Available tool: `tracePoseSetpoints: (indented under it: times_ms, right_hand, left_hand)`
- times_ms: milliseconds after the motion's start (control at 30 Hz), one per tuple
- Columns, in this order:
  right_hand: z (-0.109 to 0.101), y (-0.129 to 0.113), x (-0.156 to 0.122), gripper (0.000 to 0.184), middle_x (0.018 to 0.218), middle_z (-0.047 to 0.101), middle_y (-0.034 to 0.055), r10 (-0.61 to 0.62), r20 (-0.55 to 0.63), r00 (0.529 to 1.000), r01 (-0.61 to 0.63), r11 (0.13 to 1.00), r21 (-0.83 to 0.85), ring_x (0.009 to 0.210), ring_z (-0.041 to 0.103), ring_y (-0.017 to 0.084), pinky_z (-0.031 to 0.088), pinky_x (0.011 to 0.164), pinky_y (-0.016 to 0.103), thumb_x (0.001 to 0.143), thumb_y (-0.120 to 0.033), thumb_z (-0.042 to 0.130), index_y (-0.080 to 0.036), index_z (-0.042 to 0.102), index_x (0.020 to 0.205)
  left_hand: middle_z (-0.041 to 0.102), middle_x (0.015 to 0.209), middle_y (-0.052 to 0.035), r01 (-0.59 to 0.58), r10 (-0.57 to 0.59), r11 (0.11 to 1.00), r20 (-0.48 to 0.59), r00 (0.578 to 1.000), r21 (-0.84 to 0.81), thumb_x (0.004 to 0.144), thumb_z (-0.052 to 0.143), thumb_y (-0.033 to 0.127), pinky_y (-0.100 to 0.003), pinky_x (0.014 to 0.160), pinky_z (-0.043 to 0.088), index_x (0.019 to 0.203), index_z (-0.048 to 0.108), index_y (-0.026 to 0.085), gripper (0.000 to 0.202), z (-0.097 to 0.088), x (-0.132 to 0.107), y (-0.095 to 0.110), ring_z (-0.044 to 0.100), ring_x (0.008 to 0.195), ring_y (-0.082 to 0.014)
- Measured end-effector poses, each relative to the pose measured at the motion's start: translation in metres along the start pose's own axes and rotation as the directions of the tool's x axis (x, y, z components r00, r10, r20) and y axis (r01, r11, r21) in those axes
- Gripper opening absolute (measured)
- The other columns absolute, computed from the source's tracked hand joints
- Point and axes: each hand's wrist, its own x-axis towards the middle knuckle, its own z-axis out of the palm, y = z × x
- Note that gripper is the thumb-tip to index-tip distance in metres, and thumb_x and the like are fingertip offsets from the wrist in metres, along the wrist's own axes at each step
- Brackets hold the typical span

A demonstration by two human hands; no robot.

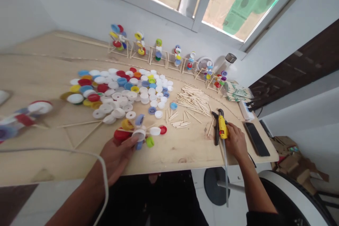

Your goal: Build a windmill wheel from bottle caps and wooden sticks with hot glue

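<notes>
My left hand [119, 157] is closed on a small wheel [138, 135] made of a white bottle cap with wooden sticks and coloured caps around it. It is at the table's front edge, left of the middle. To the right, my right hand [237, 141] grips a yellow hot glue gun [222, 129], its nozzle toward the back of the table. A pale glue stick [226, 169] sticks out of its rear. A black part lies along the gun's left side. Beyond my left hand spreads a pile of bottle caps [116, 102]; a heap of wooden sticks [193, 99] lies between the hands.
Along the wall stand several stick frames with cap wheels [158, 51]. A small fan [204, 63], a bottle [226, 64], a packet of sticks [238, 91] and a phone [256, 139] are at the right. A larger cap piece [25, 118] lies left; a pale cord [102, 164] crosses before my left arm.
</notes>
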Motion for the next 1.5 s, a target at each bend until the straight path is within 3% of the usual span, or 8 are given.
tracePoseSetpoints:
  times_ms: [100,200,367,467,567,767,1133,1500]
  right_hand:
    - [-0.003,0.001,0.0,0.04,0.127,0.065,0.0185,0.014,-0.022,1.0,-0.011,0.992,0.125,0.113,0.061,0.034,0.051,0.09,0.05,0.078,-0.017,0.053,-0.019,0.061,0.118]
    - [-0.012,-0.009,0.001,0.037,0.119,0.067,0.0179,0.15,-0.043,0.988,-0.124,0.921,0.37,0.109,0.063,0.033,0.052,0.091,0.05,0.082,-0.027,0.055,-0.019,0.058,0.118]
    - [-0.043,-0.061,0.013,0.038,0.104,0.072,0.0107,0.415,0.102,0.904,-0.34,0.555,0.759,0.089,0.068,0.025,0.055,0.074,0.037,0.087,-0.049,0.063,-0.021,0.064,0.112]
    - [-0.06,-0.11,0.021,0.04,0.103,0.074,0.0105,0.371,0.22,0.902,-0.356,0.354,0.865,0.089,0.069,0.024,0.054,0.069,0.032,0.086,-0.054,0.065,-0.02,0.069,0.106]
    - [-0.069,-0.157,0.022,0.036,0.09,0.073,0.0079,0.206,0.293,0.934,-0.344,0.287,0.894,0.084,0.068,0.024,0.053,0.065,0.03,0.086,-0.053,0.066,-0.021,0.071,0.099]
    - [-0.075,-0.213,0.018,0.02,0.084,0.062,0.0033,-0.104,0.219,0.97,-0.168,0.36,0.918,0.078,0.061,0.019,0.049,0.066,0.03,0.092,-0.041,0.06,-0.021,0.062,0.091]
    - [-0.067,-0.23,0.014,0.024,0.076,0.057,0.0006,-0.12,-0.059,0.991,0.12,0.605,0.787,0.069,0.056,0.017,0.041,0.062,0.029,0.099,-0.039,0.05,-0.022,0.052,0.082]
    - [-0.062,-0.234,0.014,0.023,0.075,0.057,0.0,-0.104,-0.105,0.989,0.147,0.625,0.766,0.068,0.055,0.017,0.039,0.062,0.03,0.099,-0.038,0.05,-0.023,0.052,0.081]
  left_hand:
    - [0.081,0.088,-0.0062,-0.008,0.008,1.0,-0.03,1.0,-0.005,0.047,0.094,0.018,-0.028,0.08,0.061,0.08,0.079,0.017,0.036,-0.002,0.0,0.002,0.073,0.097,-0.027]
    - [0.081,0.088,-0.0052,-0.02,0.021,1.0,-0.088,0.996,0.011,0.046,0.094,0.017,-0.026,0.082,0.059,0.083,0.079,0.015,0.04,-0.004,0.001,0.001,0.073,0.094,-0.0242]
    - [0.08,0.083,-0.0008,-0.098,0.111,0.991,-0.149,0.983,0.087,0.043,0.094,0.015,-0.024,0.08,0.056,0.078,0.078,0.018,0.039,0.002,-0.004,0.001,0.071,0.086,-0.019]
    - [0.079,0.079,-0.0005,-0.159,0.198,0.971,-0.226,0.954,0.179,0.042,0.095,0.021,-0.027,0.077,0.056,0.077,0.077,0.019,0.039,0.009,-0.01,0.002,0.07,0.081,-0.0198]
    - [0.08,0.082,-0.0017,-0.186,0.271,0.935,-0.269,0.924,0.302,0.043,0.093,0.03,-0.033,0.081,0.058,0.082,0.076,0.02,0.044,0.012,-0.014,0.004,0.071,0.083,-0.023]
    - [0.079,0.078,-0.002,-0.225,0.399,0.849,-0.3,0.867,0.479,0.049,0.085,0.043,-0.038,0.08,0.061,0.085,0.076,0.019,0.044,0.014,-0.018,0.008,0.073,0.079,-0.024]
    - [0.08,0.08,-0.0008,-0.216,0.422,0.808,-0.282,0.862,0.549,0.052,0.082,0.046,-0.035,0.08,0.061,0.089,0.077,0.021,0.046,0.017,-0.024,0.015,0.072,0.078,-0.0218]
    - [0.08,0.08,-0.0011,-0.217,0.437,0.773,-0.252,0.863,0.596,0.053,0.08,0.049,-0.037,0.08,0.061,0.088,0.076,0.022,0.045,0.017,-0.026,0.017,0.073,0.078,-0.0235]
